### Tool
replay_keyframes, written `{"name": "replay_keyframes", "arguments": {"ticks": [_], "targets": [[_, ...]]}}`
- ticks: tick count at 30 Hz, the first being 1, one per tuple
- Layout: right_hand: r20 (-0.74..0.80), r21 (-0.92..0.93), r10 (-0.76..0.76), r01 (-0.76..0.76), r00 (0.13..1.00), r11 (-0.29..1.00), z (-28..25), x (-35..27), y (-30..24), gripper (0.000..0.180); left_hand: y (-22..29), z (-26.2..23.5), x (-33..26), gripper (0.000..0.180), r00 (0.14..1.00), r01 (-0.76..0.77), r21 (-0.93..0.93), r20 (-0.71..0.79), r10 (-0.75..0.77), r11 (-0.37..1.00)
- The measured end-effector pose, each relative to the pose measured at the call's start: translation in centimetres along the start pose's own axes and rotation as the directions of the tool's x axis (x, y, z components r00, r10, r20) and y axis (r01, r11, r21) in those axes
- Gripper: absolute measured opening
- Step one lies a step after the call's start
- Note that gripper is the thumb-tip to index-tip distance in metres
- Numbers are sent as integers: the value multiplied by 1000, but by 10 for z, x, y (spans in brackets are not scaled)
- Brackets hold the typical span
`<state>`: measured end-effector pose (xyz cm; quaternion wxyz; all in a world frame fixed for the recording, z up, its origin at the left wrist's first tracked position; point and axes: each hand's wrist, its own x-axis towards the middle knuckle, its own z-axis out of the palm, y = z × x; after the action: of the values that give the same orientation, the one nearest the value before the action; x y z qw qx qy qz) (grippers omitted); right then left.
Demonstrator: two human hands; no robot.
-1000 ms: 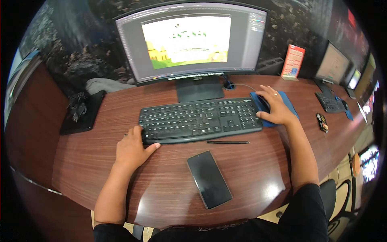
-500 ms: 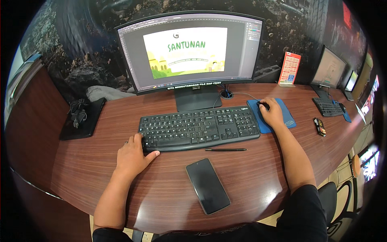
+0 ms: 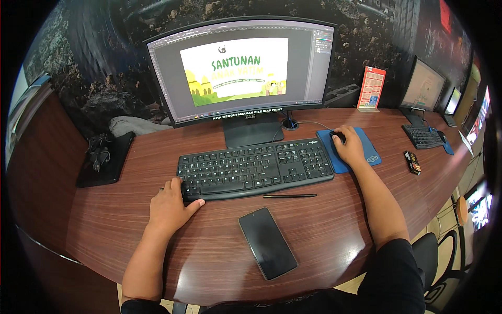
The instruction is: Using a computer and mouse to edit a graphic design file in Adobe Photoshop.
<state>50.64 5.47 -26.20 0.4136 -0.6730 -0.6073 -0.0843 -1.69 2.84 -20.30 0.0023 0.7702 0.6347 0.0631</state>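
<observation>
My left hand (image 3: pixel 171 208) rests at the left end of a black keyboard (image 3: pixel 256 167), fingertips on its corner keys and thumb spread along the front edge. It grips nothing. At the keyboard's right, my right hand (image 3: pixel 349 146) is wrapped over a dark computer mouse (image 3: pixel 338 136), mostly covered by the fingers, on a blue mouse pad (image 3: pixel 372 152). Behind the keyboard stands a curved monitor (image 3: pixel 240 68) showing a design window with a green-and-white illustrated banner. A thin black pen or stylus (image 3: pixel 290 195) lies just in front of the keyboard, and a dark-screened smartphone (image 3: pixel 267 243) lies nearer me.
A black laptop-like slab (image 3: pixel 117 162) with a coiled cable and plug (image 3: pixel 98 154) lies at the left. To the right are a small dark box (image 3: pixel 412 162), a red stand-up card (image 3: pixel 372 89), a second keyboard (image 3: pixel 422 137) and another monitor (image 3: pixel 422 89).
On the screen, a pale yellow line of lettering and more banner detail now show under the green title. The whole view has shifted slightly; both hands keep their places.
</observation>
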Motion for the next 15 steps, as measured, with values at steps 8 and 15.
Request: {"name": "replay_keyframes", "arguments": {"ticks": [8,15], "targets": [[0,15,-27,27,1000,1000,1,1,-5,22,-2,-1,-1,83,1000,-12,-2,7,12,1000],[66,101,-136,129,989,986,0,0,1,22,0,-2,1,84,1000,5,-9,15,-5,1000]]}}
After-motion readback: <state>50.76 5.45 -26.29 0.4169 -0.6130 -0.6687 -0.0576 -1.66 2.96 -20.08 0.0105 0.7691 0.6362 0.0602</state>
